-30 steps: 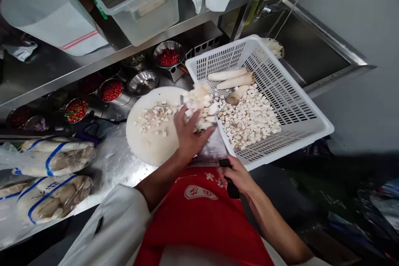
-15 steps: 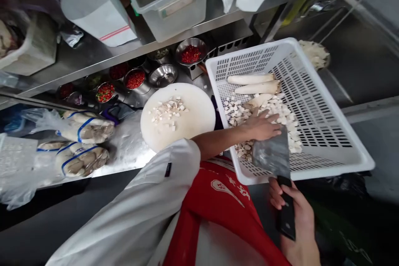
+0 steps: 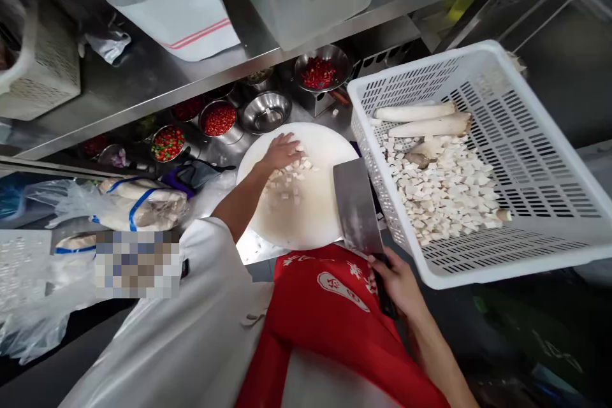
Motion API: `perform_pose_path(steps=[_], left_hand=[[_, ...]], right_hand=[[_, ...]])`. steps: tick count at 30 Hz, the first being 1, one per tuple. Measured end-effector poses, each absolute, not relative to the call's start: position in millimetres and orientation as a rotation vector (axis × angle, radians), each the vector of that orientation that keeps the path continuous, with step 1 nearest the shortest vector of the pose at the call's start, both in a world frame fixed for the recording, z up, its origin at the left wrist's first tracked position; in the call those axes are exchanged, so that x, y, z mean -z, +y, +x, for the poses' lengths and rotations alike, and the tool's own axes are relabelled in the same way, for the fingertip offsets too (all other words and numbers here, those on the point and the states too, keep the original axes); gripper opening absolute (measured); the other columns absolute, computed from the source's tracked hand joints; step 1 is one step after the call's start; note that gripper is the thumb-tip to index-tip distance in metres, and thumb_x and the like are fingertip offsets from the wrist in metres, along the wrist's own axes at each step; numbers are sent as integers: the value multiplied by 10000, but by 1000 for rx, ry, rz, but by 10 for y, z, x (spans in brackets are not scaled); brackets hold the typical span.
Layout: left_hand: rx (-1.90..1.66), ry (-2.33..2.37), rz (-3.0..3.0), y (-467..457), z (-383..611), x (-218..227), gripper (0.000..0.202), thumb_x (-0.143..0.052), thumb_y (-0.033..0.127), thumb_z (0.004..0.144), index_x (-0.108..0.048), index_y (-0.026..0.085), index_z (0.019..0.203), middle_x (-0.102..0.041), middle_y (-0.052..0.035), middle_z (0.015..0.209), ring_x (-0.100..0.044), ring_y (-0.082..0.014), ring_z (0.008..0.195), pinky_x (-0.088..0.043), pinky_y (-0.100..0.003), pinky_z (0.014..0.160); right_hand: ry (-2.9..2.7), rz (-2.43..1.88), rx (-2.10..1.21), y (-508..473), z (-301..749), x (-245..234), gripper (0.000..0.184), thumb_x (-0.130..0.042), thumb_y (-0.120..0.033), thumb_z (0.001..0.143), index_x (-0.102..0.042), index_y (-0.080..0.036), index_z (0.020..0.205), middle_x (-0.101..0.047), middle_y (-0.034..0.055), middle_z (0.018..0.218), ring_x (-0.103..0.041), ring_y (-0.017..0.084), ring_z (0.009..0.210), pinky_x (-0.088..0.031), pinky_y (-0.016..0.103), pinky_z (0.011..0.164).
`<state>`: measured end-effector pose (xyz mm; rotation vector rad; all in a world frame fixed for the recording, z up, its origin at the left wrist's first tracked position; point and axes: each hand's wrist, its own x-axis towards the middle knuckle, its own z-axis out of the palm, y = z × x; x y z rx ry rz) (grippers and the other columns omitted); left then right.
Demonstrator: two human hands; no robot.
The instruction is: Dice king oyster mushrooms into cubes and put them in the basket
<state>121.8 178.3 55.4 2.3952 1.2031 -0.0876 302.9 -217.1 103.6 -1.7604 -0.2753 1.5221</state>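
My left hand lies with its fingers spread on the far side of the round white cutting board, touching a small heap of diced mushroom. In my right hand is a cleaver, gripped by its black handle. Its broad blade lies over the board's right edge, apart from the dice. To the right stands a white perforated basket with many pale mushroom cubes inside. Whole king oyster mushrooms lie at the basket's far end.
Behind the board stand metal bowls of chopped red chilli, mixed chillies and an almost bare steel bowl. Bagged mushrooms lie at left. A steel shelf carrying a clear plastic bin runs above.
My left hand has moved left from the basket to the dice on the board. The cleaver has left the basket and come over the board's right edge in my right hand.
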Motion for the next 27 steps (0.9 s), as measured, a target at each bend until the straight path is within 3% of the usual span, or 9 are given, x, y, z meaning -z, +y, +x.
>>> perform_pose_path(steps=[3,7,10,17,21,27], left_hand=[[184,908,2480,1630,1118,-425,562,-482,590,920,-511,290,1394,-319,-13,1584,-183,-309,1499,-137,-513,1223],[137,611,2539,1352,1045,-484,592,-492,594,913,-499,268,1407,-445,-39,1509,-326,-258,1446,-210,-431,1217],[16,732,2532,1312,798,-535,608,-514,613,894,-513,269,1396,-445,-48,1508,-368,-246,1422,-211,-427,1223],[-216,1119,2355,1541,195,-252,659,-611,554,858,-463,267,1433,-394,-47,1543,-274,-279,1476,-117,-492,1246],[-420,1080,2214,1479,290,-144,632,-621,500,869,-453,273,1435,-405,-49,1534,-316,-248,1459,-189,-459,1240],[-768,1279,1889,1347,661,-175,389,-688,430,837,-667,203,1153,-513,-100,1401,-497,-230,1325,-390,-383,1158]], right_hand=[[-369,-1814,-1470,-1858,2822,-776,398,-625,-603,799,-501,-226,780,-536,-53,497,-500,145,414,-420,278,438],[-455,-1892,-1345,-1455,2699,-565,399,-652,-589,782,-475,-232,793,-551,-54,524,-513,145,422,-444,284,436],[-500,-1910,-1389,-1208,2608,-528,370,-661,-552,780,-472,-236,817,-547,-63,538,-511,143,428,-449,283,419],[-635,-1781,-1535,-889,2116,-453,331,-649,-505,773,-457,-239,816,-529,-70,559,-506,135,436,-446,277,417],[-685,-1695,-1567,-730,1866,-417,293,-622,-478,780,-455,-242,825,-520,-74,544,-501,138,430,-443,279,420],[-732,-1583,-1602,-525,1851,-561,211,-589,-384,781,-429,-248,797,-507,-83,474,-473,135,383,-399,258,394]])
